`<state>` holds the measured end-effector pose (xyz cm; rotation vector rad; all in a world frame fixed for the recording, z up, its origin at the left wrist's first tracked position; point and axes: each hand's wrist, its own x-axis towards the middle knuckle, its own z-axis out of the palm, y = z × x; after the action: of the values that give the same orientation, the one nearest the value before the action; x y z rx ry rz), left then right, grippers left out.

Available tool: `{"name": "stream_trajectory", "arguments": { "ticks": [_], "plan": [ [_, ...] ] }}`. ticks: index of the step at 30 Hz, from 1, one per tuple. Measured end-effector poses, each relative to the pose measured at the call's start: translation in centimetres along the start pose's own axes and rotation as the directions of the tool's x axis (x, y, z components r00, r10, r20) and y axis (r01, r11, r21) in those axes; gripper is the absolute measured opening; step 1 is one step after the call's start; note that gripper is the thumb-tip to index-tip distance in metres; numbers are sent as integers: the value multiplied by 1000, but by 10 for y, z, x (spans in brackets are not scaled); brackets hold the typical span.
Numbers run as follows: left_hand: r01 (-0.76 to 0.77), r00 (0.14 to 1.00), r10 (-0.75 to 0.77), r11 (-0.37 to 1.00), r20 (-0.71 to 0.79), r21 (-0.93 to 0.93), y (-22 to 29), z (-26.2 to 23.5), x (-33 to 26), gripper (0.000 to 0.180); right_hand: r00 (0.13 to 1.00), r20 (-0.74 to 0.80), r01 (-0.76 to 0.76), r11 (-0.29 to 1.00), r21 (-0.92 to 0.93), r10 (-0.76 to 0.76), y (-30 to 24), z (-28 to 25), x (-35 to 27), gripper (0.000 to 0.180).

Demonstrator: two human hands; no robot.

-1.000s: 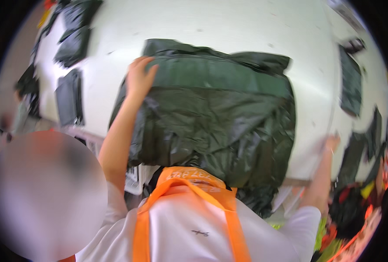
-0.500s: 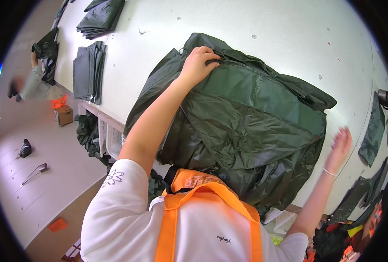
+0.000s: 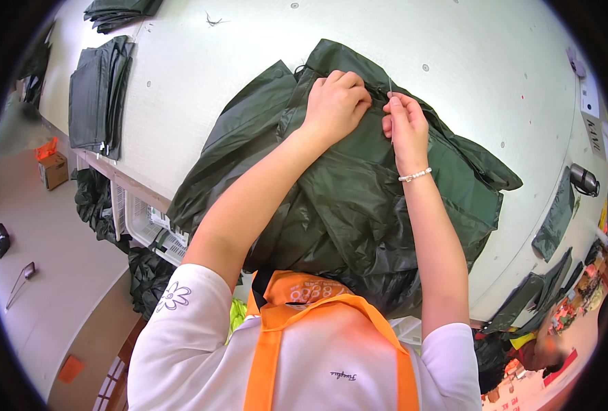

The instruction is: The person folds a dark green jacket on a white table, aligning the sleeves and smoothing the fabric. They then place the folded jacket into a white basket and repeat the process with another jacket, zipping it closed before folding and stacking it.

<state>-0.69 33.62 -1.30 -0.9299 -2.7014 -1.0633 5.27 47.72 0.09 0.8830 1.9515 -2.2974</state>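
A large dark green garment point(image 3: 358, 198) of shiny fabric lies crumpled on a white table point(image 3: 249, 61). My left hand point(image 3: 336, 103) is closed on a fold of the fabric near the garment's far edge. My right hand point(image 3: 405, 125) sits right beside it, fingers pinched on a thin light strand or tag at the same edge. A bead bracelet circles my right wrist. Both forearms reach over the garment from my white shirt and orange apron below.
Folded dark green pieces are stacked at the table's far left point(image 3: 98, 92) and top left point(image 3: 120, 10). More dark pieces point(image 3: 557, 219) and a metal flask point(image 3: 583, 179) lie at the right. White crates point(image 3: 146, 222) sit under the table. A small cardboard box point(image 3: 54, 169) stands on the floor.
My right hand came in from the table's right edge to meet my left hand at the garment's far edge. The view has shifted, and the garment looks more bunched.
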Motion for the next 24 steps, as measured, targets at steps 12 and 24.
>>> {"name": "stream_trajectory", "arguments": {
  "ticks": [12,24],
  "plan": [
    [127,991,-132,955,0,-268,-16,0,3,5,893,129,412,667,-621,-431,-5,-2,-10,20],
    [188,982,-184,928,43,-323,-14,-1,4,5,885,248,390,337,-857,-394,-19,10,-9,17]
  ]
}}
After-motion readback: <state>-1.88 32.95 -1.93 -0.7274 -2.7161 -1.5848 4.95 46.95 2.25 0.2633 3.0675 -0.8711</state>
